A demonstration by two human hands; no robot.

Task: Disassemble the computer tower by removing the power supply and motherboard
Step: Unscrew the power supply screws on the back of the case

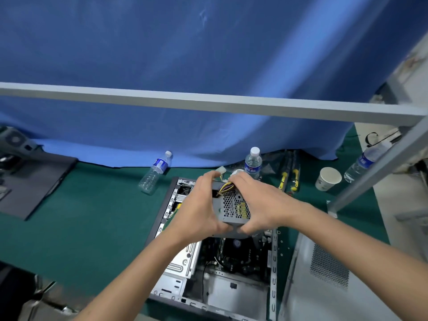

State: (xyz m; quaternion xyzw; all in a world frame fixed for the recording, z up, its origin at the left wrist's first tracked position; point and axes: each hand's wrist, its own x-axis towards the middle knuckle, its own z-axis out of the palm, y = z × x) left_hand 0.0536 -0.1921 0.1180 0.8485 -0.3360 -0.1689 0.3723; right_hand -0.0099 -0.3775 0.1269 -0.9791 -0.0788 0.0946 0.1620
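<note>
The open computer tower [178,267] lies on its side on the green mat, its dark motherboard [240,256] visible inside. Above it I hold the grey power supply [231,209], a metal box with a honeycomb grille and yellow and purple wires leaving its top. My left hand [199,205] grips its left side. My right hand [257,202] grips the right side, its fingers over the wire bundle. White connectors [221,169] stick out past my fingers.
The grey side panel [324,281] lies right of the tower. Three water bottles [156,172] [253,163] [363,163] and a paper cup [328,179] stand behind. Yellow-handled tools [289,177] lie at the back. A grey frame bar [208,103] crosses overhead. Dark equipment [30,172] sits left.
</note>
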